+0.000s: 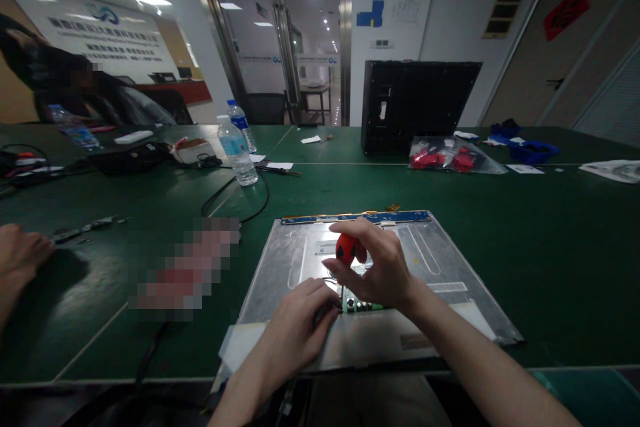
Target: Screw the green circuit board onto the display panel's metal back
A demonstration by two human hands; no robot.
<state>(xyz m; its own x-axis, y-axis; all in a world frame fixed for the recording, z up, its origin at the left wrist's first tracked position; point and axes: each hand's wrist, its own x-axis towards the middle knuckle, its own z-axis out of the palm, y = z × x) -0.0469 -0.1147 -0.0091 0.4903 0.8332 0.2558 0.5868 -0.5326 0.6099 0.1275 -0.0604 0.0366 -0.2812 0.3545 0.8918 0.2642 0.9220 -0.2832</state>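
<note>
A flat metal display panel (275, 273) lies back side up on the table in front of me, with a narrow blue circuit strip (415, 216) along its far edge. My right hand (380, 263) grips the red and black handle of a screwdriver (345, 249), held upright. Its shaft points down at a small green circuit board (367, 307) near the panel's front edge. My left hand (305, 320) rests on the panel beside the shaft, fingers curled together at the board's left end. Whatever those fingertips pinch is hidden.
Another person's hand (23, 253) rests on the green table (500, 227) at left, near small dark parts. Two water bottles (240, 153) and a black cable stand beyond. A black monitor (420, 103) and a bag of red items (450, 157) sit at the back right.
</note>
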